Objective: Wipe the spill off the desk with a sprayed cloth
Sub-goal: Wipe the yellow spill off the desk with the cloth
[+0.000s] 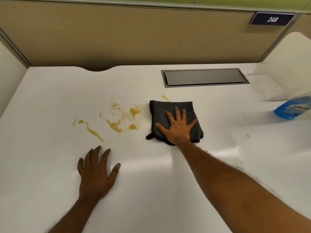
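Note:
A yellow-brown spill (116, 122) streaks across the white desk (50, 98) left of centre, with a small drop beyond the cloth. A folded dark grey cloth (168, 108) lies just right of the spill. My right hand (178, 126) presses flat on the cloth with its fingers spread. My left hand (96, 172) rests flat on the bare desk, near the front end of the spill, holding nothing. A blue spray bottle (293, 108) stands at the right edge of the view, partly cut off.
A grey metal cable hatch (204, 77) is set into the desk behind the cloth. A tan partition (134, 39) with a "248" plate (272, 19) walls off the back. A clear plastic thing (276, 81) sits at the back right.

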A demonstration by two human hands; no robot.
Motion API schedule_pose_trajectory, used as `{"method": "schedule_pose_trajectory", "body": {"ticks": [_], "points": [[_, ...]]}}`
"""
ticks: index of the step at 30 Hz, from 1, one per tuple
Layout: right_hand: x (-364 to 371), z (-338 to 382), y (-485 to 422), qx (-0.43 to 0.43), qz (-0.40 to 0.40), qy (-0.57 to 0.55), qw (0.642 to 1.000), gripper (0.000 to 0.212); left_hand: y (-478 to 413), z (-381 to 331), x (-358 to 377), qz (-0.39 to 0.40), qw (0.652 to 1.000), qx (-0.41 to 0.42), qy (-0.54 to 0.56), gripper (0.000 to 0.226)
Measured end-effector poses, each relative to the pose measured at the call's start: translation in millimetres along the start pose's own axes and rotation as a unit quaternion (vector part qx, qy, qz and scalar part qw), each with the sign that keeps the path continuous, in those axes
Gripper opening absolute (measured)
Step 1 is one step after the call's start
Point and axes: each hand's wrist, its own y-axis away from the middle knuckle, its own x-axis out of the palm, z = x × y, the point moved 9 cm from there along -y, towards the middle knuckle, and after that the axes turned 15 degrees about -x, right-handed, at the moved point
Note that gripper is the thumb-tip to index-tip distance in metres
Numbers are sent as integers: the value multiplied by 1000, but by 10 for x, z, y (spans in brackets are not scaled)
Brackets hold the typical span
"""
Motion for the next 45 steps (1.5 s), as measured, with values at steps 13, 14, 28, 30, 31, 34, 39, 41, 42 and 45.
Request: {"method": "schedule_pose_trajectory", "body": {"ticks": [13,14,28,30,31,34,39,41,42,45], "points": [[-15,9,-209,81,-1,-13,997,90,-311,559,-284,0,1000,-3,24,88],[2,134,-213,81,6,-9,997,93,-313,594,-287,3,1000,-5,21,90],[261,1077,-145,-48,31,8,998,99,-503,805,-265,2,1000,-16,8,93],[381,1383,8,-187,47,36,981,92,-496,823,-228,3,999,-21,24,90],[348,1382,2,-225,50,39,972,88,-498,825,-227,1,999,-21,29,89],[183,983,-255,-100,35,14,994,86,-486,813,-239,-8,1000,-12,22,88],[379,1519,-82,-99,29,19,994,95,-465,821,-232,-27,999,-16,22,71],[473,1796,48,-252,40,40,966,88,-464,838,-230,-28,999,-16,22,69],[437,1785,7,-294,44,42,954,84,-466,844,-226,-27,999,-15,23,69],[282,1397,-289,-162,28,31,986,85,-477,852,-210,-26,999,-10,15,69]]}}
